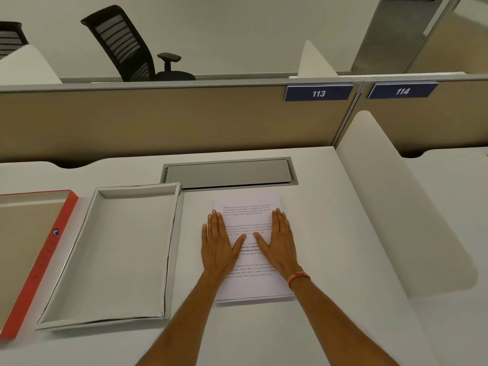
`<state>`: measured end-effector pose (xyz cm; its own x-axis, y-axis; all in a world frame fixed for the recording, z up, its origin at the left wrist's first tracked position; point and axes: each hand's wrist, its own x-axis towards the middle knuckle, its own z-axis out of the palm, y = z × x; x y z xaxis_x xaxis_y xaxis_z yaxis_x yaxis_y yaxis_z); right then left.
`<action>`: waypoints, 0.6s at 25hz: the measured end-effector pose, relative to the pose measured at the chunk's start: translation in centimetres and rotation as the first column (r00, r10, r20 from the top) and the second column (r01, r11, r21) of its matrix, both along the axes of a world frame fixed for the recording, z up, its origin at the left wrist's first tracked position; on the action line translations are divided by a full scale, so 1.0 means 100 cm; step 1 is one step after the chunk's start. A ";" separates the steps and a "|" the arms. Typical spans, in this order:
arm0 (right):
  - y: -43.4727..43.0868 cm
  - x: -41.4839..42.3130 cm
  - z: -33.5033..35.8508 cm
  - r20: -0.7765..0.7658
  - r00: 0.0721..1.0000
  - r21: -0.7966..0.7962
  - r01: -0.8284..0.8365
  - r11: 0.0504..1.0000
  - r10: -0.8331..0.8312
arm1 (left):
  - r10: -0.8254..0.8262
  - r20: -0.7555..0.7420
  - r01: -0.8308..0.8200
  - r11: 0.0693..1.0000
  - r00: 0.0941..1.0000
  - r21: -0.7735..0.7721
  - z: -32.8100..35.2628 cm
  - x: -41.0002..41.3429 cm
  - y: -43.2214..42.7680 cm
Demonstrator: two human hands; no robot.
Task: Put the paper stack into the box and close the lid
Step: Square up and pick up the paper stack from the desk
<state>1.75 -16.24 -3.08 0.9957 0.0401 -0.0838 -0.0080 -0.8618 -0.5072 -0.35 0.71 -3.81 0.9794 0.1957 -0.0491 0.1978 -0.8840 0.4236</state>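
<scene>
Fingers [215,220] of both hands are lying straight and spread flat on the paper stack [250,283], gripping nothing. Left hand [217,247] and right hand [280,245] are pressing palm-down side by side, thumbs nearly meeting, forearms reaching in from the bottom edge. An orange band [298,277] is circling the right wrist. Just left of the stack, the open box [111,260] is sitting on the table [343,233], and left of that the red-edged lid [39,260] is lying upturned, cut off by the frame. Beyond the stack, a grey cable hatch [228,173] is sitting flush. Printed text is too small to read.
</scene>
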 end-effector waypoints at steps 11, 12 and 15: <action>0.003 0.021 0.023 -0.443 0.778 -0.054 0.473 0.879 -0.446 | 0.371 -0.383 -0.450 0.882 0.846 -0.139 0.029 0.025 -0.014; 0.002 0.024 0.025 -0.475 0.764 -0.044 0.476 0.879 -0.437 | 0.378 -0.408 -0.469 0.870 0.831 -0.150 0.032 0.028 -0.015; -0.001 0.032 0.031 -0.517 0.758 -0.045 0.440 0.897 -0.398 | 0.394 -0.468 -0.501 0.857 0.791 -0.125 0.040 0.036 -0.013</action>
